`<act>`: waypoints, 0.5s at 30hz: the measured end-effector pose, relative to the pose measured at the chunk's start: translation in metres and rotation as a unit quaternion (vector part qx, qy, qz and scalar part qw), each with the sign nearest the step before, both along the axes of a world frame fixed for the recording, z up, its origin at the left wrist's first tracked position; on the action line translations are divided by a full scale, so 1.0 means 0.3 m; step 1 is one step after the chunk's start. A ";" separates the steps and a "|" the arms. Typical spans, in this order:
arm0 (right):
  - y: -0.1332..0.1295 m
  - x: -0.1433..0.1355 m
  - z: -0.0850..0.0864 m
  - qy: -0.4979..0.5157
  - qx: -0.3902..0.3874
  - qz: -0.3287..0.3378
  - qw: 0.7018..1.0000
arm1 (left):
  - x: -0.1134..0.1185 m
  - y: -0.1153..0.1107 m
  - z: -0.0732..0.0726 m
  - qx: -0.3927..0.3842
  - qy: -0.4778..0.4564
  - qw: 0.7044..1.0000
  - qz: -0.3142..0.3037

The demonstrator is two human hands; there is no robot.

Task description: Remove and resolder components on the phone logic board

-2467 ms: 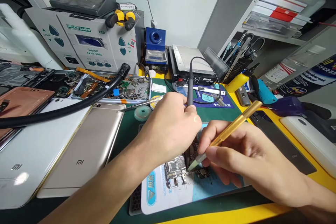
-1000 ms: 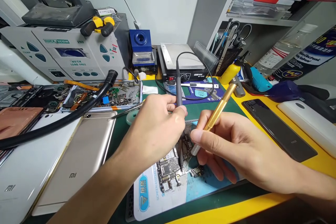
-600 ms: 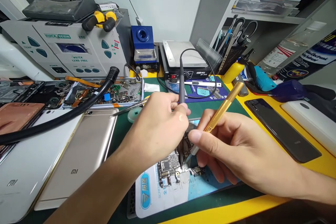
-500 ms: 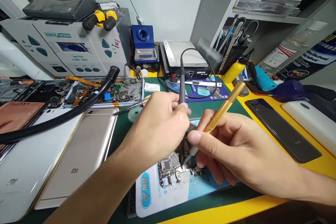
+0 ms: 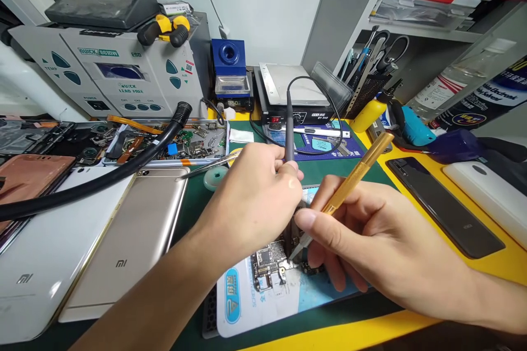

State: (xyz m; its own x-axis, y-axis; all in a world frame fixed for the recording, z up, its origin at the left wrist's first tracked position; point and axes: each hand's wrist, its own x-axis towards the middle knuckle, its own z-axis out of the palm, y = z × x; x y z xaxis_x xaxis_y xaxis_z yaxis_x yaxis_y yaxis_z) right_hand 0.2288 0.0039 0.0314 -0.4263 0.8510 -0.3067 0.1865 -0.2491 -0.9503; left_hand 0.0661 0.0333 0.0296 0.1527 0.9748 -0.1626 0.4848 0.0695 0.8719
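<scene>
My left hand (image 5: 263, 203) is closed around a soldering iron (image 5: 290, 137), a dark pen-like tool with a black cable rising from its top end. Its tip points down at a phone circuit board (image 5: 269, 266), though the hand partly hides the lower shaft. In my right hand (image 5: 379, 241) is a gold-handled craft knife (image 5: 357, 175), gripped like a pencil and tilted, its thin blade meeting the board close beside the iron's tip. Whether both tips touch the metal I cannot tell. The board lies on a white and blue work pad (image 5: 255, 318) and is partly covered by my hands.
A hot-air station (image 5: 123, 77) with a black hose (image 5: 140, 159) stands at left, above several phones (image 5: 119, 247). Behind are an iron stand (image 5: 229, 71) and a heating plate (image 5: 294, 85). A dark phone (image 5: 444, 205) and yellow bottle (image 5: 373, 109) are at right.
The whole view has shifted slightly, with things appearing a little further right. Both hands keep their grips, and the two tool tips stay close together on the board.
</scene>
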 end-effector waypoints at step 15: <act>-0.003 0.000 -0.010 0.009 0.016 0.000 1.000 | 0.004 0.012 -0.005 -0.007 -0.009 1.000 0.008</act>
State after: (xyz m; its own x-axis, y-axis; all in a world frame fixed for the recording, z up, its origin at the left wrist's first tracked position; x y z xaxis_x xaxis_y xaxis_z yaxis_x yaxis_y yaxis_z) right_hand 0.2289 0.0031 0.0283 -0.4314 0.8604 -0.2713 0.1684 -0.2186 -0.9612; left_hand 0.0672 0.0369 0.0282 0.1410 0.9747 -0.1736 0.4681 0.0888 0.8792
